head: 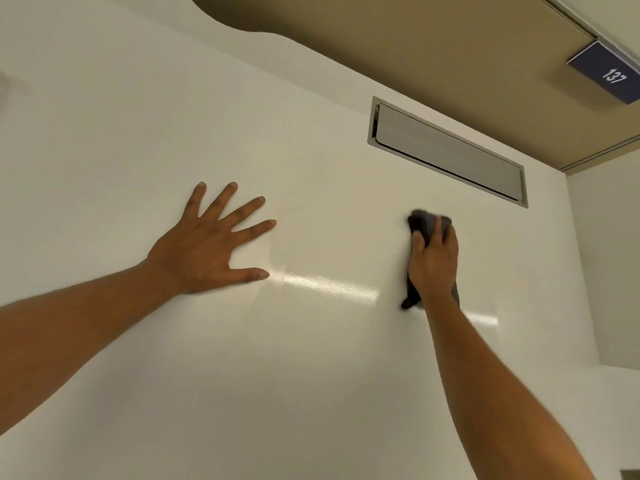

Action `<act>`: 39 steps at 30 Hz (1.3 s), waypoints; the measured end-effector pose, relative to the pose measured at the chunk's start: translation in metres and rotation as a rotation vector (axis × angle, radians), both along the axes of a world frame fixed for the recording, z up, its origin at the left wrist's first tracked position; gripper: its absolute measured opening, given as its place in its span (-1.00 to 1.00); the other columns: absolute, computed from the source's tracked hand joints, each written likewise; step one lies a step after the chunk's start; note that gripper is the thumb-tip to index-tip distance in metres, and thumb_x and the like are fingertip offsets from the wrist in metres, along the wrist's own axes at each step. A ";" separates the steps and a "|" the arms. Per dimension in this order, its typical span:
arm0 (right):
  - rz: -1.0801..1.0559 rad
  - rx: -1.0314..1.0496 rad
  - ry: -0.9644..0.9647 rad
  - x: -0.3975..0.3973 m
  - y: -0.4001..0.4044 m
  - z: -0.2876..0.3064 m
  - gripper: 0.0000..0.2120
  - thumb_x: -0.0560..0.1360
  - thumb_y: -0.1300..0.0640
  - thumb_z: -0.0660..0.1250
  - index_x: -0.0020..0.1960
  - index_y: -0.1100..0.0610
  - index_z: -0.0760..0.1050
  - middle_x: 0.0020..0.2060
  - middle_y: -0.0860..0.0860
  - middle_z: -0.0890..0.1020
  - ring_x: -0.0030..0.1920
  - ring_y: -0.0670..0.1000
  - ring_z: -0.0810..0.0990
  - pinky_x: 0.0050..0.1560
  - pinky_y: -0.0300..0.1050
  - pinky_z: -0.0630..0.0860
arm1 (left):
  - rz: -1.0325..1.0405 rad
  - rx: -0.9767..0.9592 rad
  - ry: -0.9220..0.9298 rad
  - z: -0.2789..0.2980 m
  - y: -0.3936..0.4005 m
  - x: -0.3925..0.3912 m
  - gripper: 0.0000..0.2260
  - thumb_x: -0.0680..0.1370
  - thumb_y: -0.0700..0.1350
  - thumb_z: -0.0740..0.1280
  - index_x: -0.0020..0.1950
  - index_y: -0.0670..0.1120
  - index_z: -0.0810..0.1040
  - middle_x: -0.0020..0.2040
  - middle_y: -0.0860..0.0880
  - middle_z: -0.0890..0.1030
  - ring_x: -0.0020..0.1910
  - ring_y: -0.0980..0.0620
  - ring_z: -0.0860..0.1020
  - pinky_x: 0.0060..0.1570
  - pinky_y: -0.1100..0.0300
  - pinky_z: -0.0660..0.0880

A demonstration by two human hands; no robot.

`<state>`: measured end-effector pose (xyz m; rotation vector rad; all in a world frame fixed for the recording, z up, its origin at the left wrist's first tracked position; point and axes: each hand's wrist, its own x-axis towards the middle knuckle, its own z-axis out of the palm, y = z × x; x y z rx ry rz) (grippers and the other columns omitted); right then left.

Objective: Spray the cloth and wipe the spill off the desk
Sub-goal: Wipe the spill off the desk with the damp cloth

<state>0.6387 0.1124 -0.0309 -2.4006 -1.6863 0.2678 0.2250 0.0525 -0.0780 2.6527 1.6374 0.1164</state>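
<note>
The white desk [311, 358] fills most of the view. My left hand [207, 247] lies flat on it at centre left, fingers spread, holding nothing. My right hand [433, 261] presses a dark grey cloth [424, 221] onto the desk at centre right; the cloth sticks out beyond my fingertips and below my wrist. A shiny wet streak [329, 285] runs across the surface between the two hands. No spray bottle is in view.
A grey metal cable flap [446, 150] is set into the desk just beyond the cloth. A tan partition [415, 39] stands along the back edge, with a blue plate [609, 72] numbered 137 at the top right. The desk's right edge lies near my right forearm.
</note>
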 end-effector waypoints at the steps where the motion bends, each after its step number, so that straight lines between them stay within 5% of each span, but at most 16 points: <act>1: -0.004 0.003 0.003 -0.012 0.019 0.000 -0.41 0.73 -0.05 0.15 0.70 0.10 0.12 0.65 0.19 0.20 0.63 0.22 0.20 0.65 0.09 0.16 | 0.000 -0.004 -0.001 -0.001 0.000 0.000 -0.17 0.55 0.61 -0.04 0.74 0.25 0.13 0.79 0.06 0.13 0.76 -0.28 0.09 0.65 -0.46 0.00; 5: 0.152 0.022 0.022 -0.087 0.043 -0.001 -0.41 0.73 -0.07 0.15 0.70 0.07 0.14 0.67 0.17 0.18 0.62 0.20 0.21 0.64 0.09 0.18 | -0.002 0.002 -0.005 -0.004 0.002 -0.001 -0.17 0.54 0.62 -0.03 0.74 0.26 0.12 0.79 0.07 0.14 0.76 -0.27 0.09 0.65 -0.46 0.00; 10: 0.388 0.032 0.001 -0.176 -0.028 -0.008 -0.41 0.71 -0.02 0.18 0.70 0.05 0.15 0.65 0.18 0.21 0.60 0.22 0.23 0.58 0.09 0.20 | -0.006 -0.002 -0.012 -0.007 0.002 -0.001 -0.16 0.54 0.62 0.00 0.75 0.26 0.10 0.79 0.07 0.13 0.77 -0.26 0.07 0.65 -0.46 0.00; 14: 0.528 0.054 0.030 -0.176 -0.041 -0.015 -0.44 0.71 0.00 0.19 0.68 0.03 0.18 0.64 0.19 0.25 0.60 0.22 0.24 0.59 0.11 0.21 | -0.016 -0.015 -0.005 -0.006 0.003 -0.002 -0.15 0.54 0.62 0.00 0.75 0.25 0.10 0.79 0.06 0.12 0.77 -0.26 0.07 0.66 -0.46 -0.01; 22: 0.122 0.039 -0.005 -0.092 0.041 0.000 -0.43 0.73 0.01 0.15 0.69 0.11 0.15 0.65 0.21 0.21 0.61 0.23 0.23 0.61 0.08 0.20 | -0.007 -0.011 -0.044 0.000 -0.001 0.000 -0.16 0.53 0.63 -0.04 0.73 0.24 0.19 0.78 0.04 0.18 0.76 -0.27 0.11 0.65 -0.46 0.00; 32: 0.394 0.048 0.001 -0.158 -0.142 -0.022 -0.40 0.73 -0.05 0.17 0.70 -0.02 0.07 0.67 0.11 0.17 0.65 0.12 0.12 0.63 0.03 0.08 | -0.007 -0.042 -0.033 0.004 -0.001 0.000 -0.14 0.53 0.63 -0.06 0.74 0.23 0.18 0.78 0.03 0.17 0.76 -0.29 0.11 0.65 -0.46 -0.02; 39: -0.006 0.033 0.067 -0.010 -0.019 0.001 -0.42 0.72 -0.01 0.21 0.69 0.06 0.16 0.66 0.16 0.20 0.63 0.19 0.21 0.63 0.02 0.15 | 0.001 -0.066 -0.054 0.006 -0.002 0.001 -0.14 0.52 0.63 -0.06 0.73 0.24 0.18 0.78 0.05 0.15 0.76 -0.28 0.09 0.67 -0.45 -0.04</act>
